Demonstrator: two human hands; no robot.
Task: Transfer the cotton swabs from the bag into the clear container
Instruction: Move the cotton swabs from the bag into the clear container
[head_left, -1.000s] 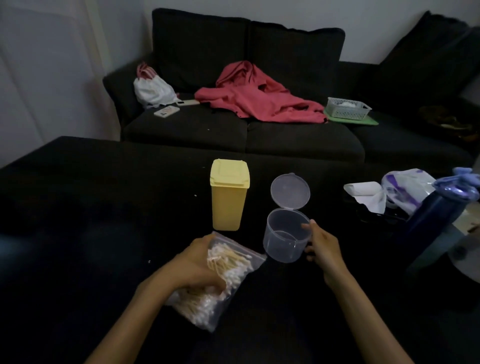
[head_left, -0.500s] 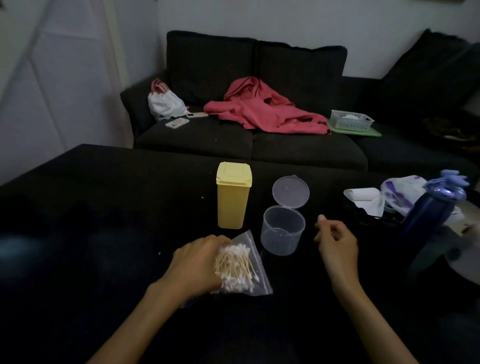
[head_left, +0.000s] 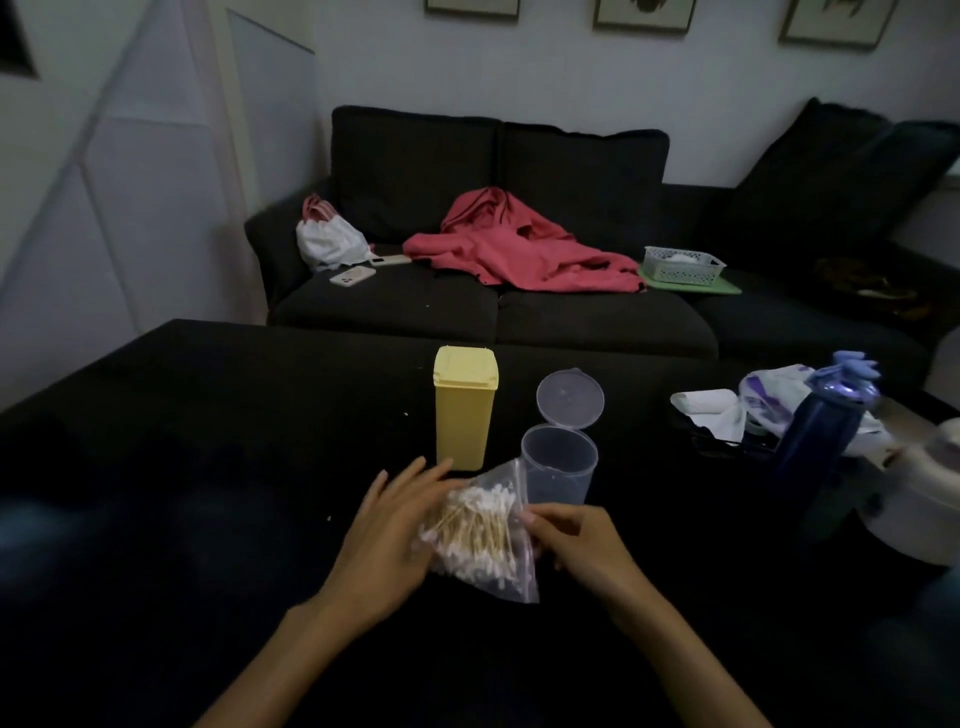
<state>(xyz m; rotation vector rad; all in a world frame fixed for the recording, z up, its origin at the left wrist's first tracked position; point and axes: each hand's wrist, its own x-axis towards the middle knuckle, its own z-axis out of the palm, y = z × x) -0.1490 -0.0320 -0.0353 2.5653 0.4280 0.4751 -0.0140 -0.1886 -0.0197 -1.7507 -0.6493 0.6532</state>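
A clear zip bag (head_left: 483, 540) full of cotton swabs (head_left: 475, 530) with wooden sticks lies on the black table (head_left: 208, 467), just in front of the clear container (head_left: 560, 462). The container stands upright and holds nothing, its round hinged lid (head_left: 570, 397) tipped open behind it. My left hand (head_left: 387, 535) holds the bag's left side, fingers spread over it. My right hand (head_left: 582, 540) pinches the bag's right edge near its top.
A tall yellow lidded box (head_left: 465, 405) stands left of the container. At the right are a dark blue bottle (head_left: 818, 431), white paper and a plastic bag (head_left: 769, 395), and a white object (head_left: 930, 493). A dark sofa (head_left: 519, 260) with red cloth lies beyond.
My right hand let go of the clear container, which now stands on the table, and came to the bag's right edge. My left hand slid the bag up toward the container.
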